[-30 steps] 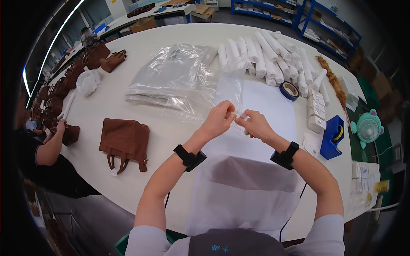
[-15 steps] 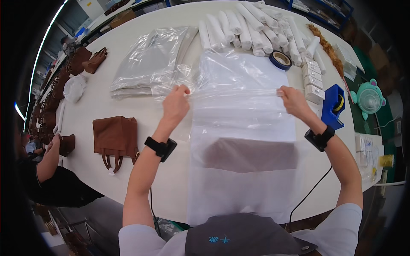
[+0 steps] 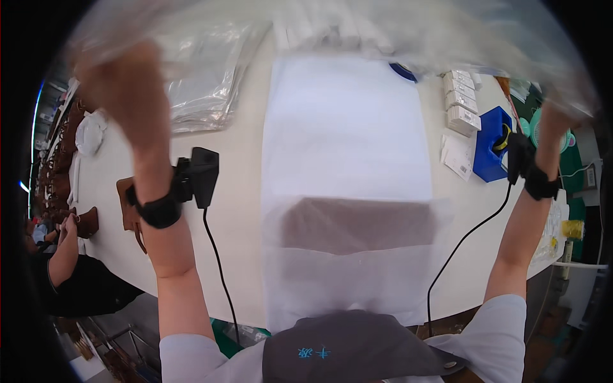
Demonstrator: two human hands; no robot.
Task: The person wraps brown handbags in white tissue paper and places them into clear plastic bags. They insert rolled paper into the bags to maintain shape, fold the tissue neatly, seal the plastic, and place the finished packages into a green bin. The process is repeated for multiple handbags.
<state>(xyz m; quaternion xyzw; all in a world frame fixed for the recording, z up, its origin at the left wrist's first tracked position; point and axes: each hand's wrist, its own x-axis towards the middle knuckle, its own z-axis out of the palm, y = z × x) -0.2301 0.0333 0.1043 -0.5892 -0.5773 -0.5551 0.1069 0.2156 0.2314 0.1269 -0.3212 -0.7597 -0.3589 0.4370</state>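
Raised toward the top, a clear plastic bag [image 3: 440, 38] stretches between my two hands, smeared by motion. My left hand [image 3: 124, 80] grips its left end, high over the table's left side. Out at the far right, my right hand [image 3: 562, 118] holds the other end. Their fingertips are blurred and partly behind the plastic. Below them white sheets of paper [image 3: 345, 127] lie flat. A brown shape [image 3: 357, 223], its kind hard to make out, shows through a thin translucent white layer [image 3: 345, 281] in front of me.
Behind my left hand lies a pile of clear plastic bags [image 3: 207, 89]. A brown handbag [image 3: 128, 198] is partly hidden by my left wrist. On the right stand small white boxes [image 3: 461, 102] and a blue tape dispenser [image 3: 491, 147]. Another person's hand [image 3: 67, 226] works at the left.
Both hands have risen and spread apart, lifting the clear plastic bag off the white paper. The bag now hangs across the top, covering the white rolls behind.
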